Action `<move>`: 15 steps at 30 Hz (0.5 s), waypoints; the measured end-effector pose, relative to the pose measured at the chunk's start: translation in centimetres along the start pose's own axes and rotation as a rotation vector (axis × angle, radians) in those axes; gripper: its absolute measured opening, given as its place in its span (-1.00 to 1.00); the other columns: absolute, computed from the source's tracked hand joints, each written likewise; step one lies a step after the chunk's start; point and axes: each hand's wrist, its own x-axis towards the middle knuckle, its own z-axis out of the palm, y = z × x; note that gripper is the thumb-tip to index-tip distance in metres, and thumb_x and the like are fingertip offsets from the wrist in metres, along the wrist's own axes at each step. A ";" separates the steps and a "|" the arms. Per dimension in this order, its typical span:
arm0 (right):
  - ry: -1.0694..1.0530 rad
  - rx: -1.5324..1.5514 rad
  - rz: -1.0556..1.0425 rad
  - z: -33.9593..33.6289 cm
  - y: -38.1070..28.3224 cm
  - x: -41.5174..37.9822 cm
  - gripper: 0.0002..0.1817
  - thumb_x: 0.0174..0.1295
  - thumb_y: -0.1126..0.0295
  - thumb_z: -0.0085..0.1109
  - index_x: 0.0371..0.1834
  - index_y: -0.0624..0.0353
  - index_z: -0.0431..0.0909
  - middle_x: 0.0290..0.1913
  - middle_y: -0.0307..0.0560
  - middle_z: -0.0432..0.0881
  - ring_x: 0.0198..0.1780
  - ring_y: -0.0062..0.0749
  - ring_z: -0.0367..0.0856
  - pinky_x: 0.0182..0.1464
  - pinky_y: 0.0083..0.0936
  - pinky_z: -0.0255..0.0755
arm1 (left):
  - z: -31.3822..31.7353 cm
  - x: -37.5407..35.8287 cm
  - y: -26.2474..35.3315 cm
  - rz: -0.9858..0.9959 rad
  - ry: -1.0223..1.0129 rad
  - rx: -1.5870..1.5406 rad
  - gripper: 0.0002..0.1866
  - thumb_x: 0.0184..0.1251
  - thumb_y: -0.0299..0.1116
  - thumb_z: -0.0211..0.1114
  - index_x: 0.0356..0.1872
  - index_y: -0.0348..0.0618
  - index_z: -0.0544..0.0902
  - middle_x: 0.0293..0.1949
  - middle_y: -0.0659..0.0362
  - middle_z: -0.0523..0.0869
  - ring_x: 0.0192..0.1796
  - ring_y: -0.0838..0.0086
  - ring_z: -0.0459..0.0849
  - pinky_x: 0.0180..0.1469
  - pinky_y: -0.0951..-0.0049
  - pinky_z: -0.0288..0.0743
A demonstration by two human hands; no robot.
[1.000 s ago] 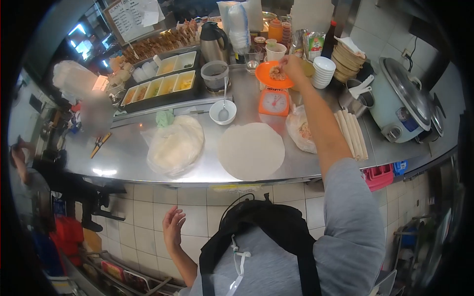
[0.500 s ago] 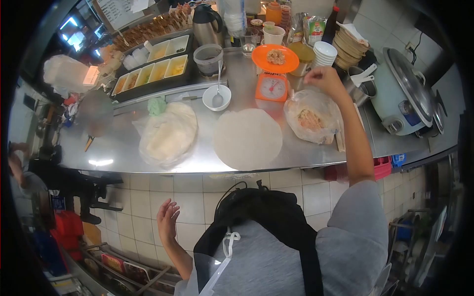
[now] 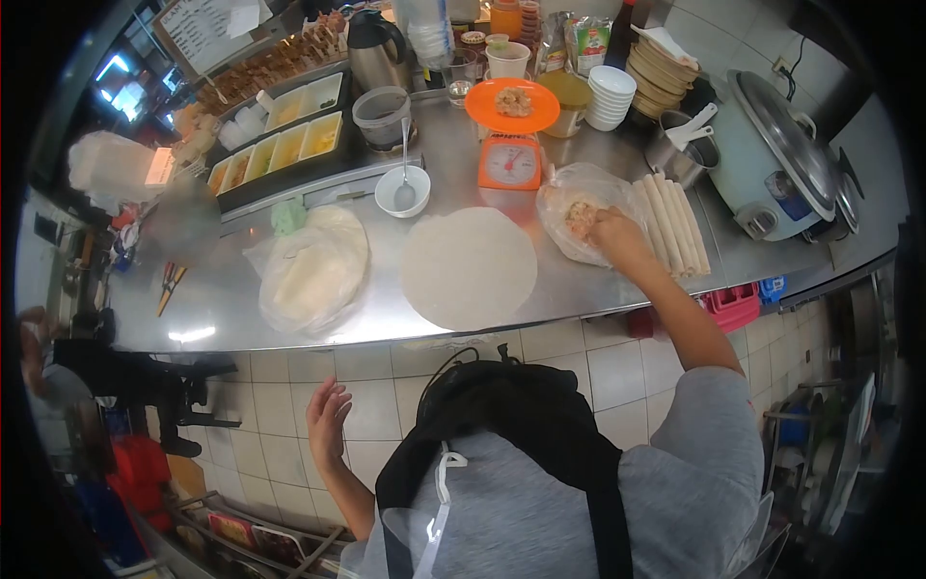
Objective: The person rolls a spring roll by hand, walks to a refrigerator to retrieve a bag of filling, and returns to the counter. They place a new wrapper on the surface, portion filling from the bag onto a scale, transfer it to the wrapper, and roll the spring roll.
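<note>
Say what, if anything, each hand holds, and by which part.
The left hand holds nothing. The right hand is at the food in the plastic bag; any grip is hidden.

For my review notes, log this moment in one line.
right hand: at filling in plastic bag; left hand: empty, off counter; round sheet: flat on counter

Two hands [image 3: 617,239] [image 3: 329,413], one filling bag [image 3: 571,198], one scale [image 3: 510,162]

We list, on the steel counter [image 3: 217,307], a thermal flask [image 3: 374,60], stacked white bowls [image 3: 609,101] and piled brown bowls [image 3: 654,82] toward the far edge, a large lidded cooker [image 3: 767,179] near the right edge, and an orange-handled tool [image 3: 169,287] by the near left corner.
</note>
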 end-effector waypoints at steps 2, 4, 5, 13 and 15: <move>-0.014 0.056 -0.019 -0.4 0.0 -0.3 -0.87 -0.04 0.51 0.15 -0.37 0.21 0.58 -0.21 0.05 0.56 -0.07 -0.09 0.51 -0.06 -0.31 0.46 | -0.3 -0.2 -0.4 0.005 0.009 -0.001 -0.54 0.34 -0.32 0.14 0.22 -0.25 0.38 0.03 0.00 0.52 0.00 0.35 0.56 0.08 0.37 0.46; 0.200 0.206 -0.043 -0.8 -0.6 -0.2 -0.88 -0.03 0.50 0.15 -0.39 0.21 0.58 -0.18 0.03 0.56 -0.07 -0.11 0.51 -0.03 -0.33 0.45 | -0.5 -0.1 -0.9 -0.006 0.011 -0.009 -0.53 0.33 -0.30 0.16 0.21 -0.27 0.37 0.03 0.00 0.52 0.00 0.33 0.56 0.09 0.36 0.46; 0.198 0.203 -0.044 -0.6 -0.9 0.2 -0.88 -0.03 0.50 0.15 -0.39 0.21 0.58 -0.18 0.03 0.56 -0.07 -0.11 0.51 -0.03 -0.33 0.45 | -0.4 0.0 -1.1 -0.007 0.011 -0.013 -0.53 0.33 -0.30 0.16 0.21 -0.27 0.37 0.03 0.00 0.52 0.00 0.33 0.56 0.09 0.36 0.46; -0.004 0.055 -0.053 2.9 -0.3 1.7 -0.87 0.08 0.45 0.13 -0.46 0.28 0.62 -0.38 0.11 0.60 -0.24 -0.03 0.56 -0.12 -0.27 0.45 | 0.6 0.5 -0.7 0.002 0.003 -0.088 -0.60 0.32 -0.39 0.16 0.16 -0.25 0.42 -0.03 0.08 0.56 -0.04 0.42 0.58 0.04 0.42 0.48; 0.071 0.158 -0.058 1.3 -0.2 1.3 -0.87 0.05 0.46 0.14 -0.45 0.30 0.62 -0.39 0.11 0.60 -0.27 -0.06 0.59 -0.16 -0.29 0.46 | 0.6 0.3 -0.8 0.001 0.018 -0.092 -0.60 0.32 -0.39 0.16 0.16 -0.26 0.42 -0.03 0.08 0.56 -0.05 0.41 0.59 0.04 0.42 0.48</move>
